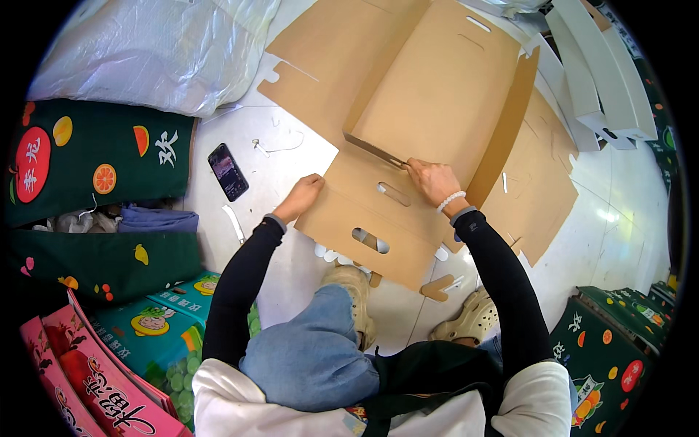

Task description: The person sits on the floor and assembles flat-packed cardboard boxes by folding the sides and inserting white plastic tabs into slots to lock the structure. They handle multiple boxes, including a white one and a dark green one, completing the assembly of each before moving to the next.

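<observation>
A brown cardboard box blank (444, 87), partly folded, lies on the floor in front of me. Its side walls stand up, and a near flap (349, 197) with two oval hand slots reaches toward my feet. My left hand (300, 198) is closed on the left edge of that flap. At the crease between flap and base, my right hand (435, 183) pinches the low folded-up cardboard strip. A pale beaded bracelet circles the right wrist. The undersides of both hands' grips are hidden.
A phone (228, 172) and a white-handled knife (234, 223) lie left of the flap. Cardboard scraps (437, 288) sit by my shoes. Green printed cartons (95, 160) stand at the left, white boxes (608, 80) at the far right. Plastic wrapping (160, 51) fills the far left.
</observation>
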`<move>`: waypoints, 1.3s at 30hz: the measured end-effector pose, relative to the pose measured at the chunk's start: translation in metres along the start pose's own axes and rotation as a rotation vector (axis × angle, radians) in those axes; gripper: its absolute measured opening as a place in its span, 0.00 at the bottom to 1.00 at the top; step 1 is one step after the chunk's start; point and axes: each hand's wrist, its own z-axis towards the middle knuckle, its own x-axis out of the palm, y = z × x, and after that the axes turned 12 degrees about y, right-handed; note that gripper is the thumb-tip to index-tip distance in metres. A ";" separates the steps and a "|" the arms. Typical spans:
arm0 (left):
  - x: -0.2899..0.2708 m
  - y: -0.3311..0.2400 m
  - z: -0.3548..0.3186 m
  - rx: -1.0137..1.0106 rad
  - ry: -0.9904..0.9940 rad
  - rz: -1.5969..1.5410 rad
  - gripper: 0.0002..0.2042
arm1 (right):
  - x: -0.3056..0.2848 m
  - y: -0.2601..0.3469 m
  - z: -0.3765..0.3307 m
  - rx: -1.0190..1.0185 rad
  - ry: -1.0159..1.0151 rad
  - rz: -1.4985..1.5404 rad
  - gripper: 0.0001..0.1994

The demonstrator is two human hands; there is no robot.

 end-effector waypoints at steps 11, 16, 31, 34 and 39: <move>0.029 -0.056 -0.038 0.495 -0.069 0.313 0.25 | -0.010 -0.014 -0.041 -0.132 -0.077 0.049 0.10; 0.029 -0.099 -0.036 0.780 -0.272 1.185 0.34 | 0.001 -0.019 -0.036 -0.114 -0.005 0.016 0.11; 0.041 -0.109 -0.017 0.808 -0.251 1.200 0.34 | -0.024 -0.039 -0.055 0.450 -0.653 -0.050 0.17; 0.053 -0.108 -0.016 0.800 -0.249 1.206 0.39 | -0.016 -0.048 -0.064 0.723 -0.659 -0.189 0.23; 0.069 -0.107 -0.011 0.799 -0.255 1.273 0.40 | -0.015 -0.071 -0.072 1.282 -0.523 -0.026 0.32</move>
